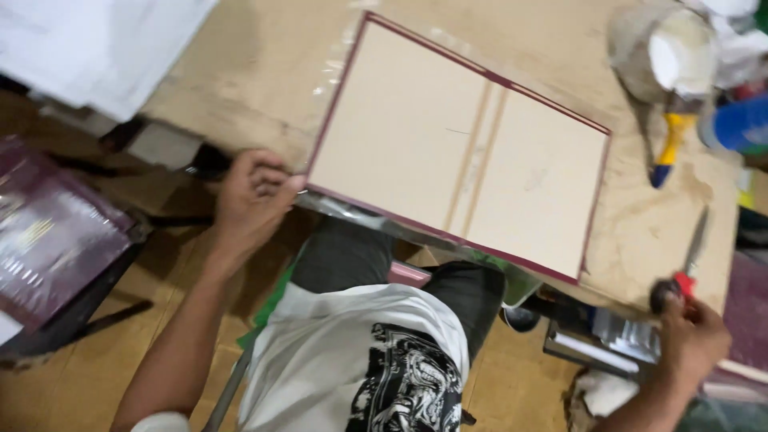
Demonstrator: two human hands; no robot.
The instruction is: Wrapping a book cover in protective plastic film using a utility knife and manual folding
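On the table [240,88], an opened-out board cover [456,144] with maroon edging lies inside-up, its near corner pinched by the left hand [252,200] so it can't slide, while the right hand [692,336] is clamped around a red-handled knife [690,260].

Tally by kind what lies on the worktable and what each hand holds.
Open maroon-edged cardboard book cover, left hand at its corner: 1
Yellow-handled brush: 1
Red-handled knife, right hand on its grip: 1
Blue cylindrical container: 1
Total: 4
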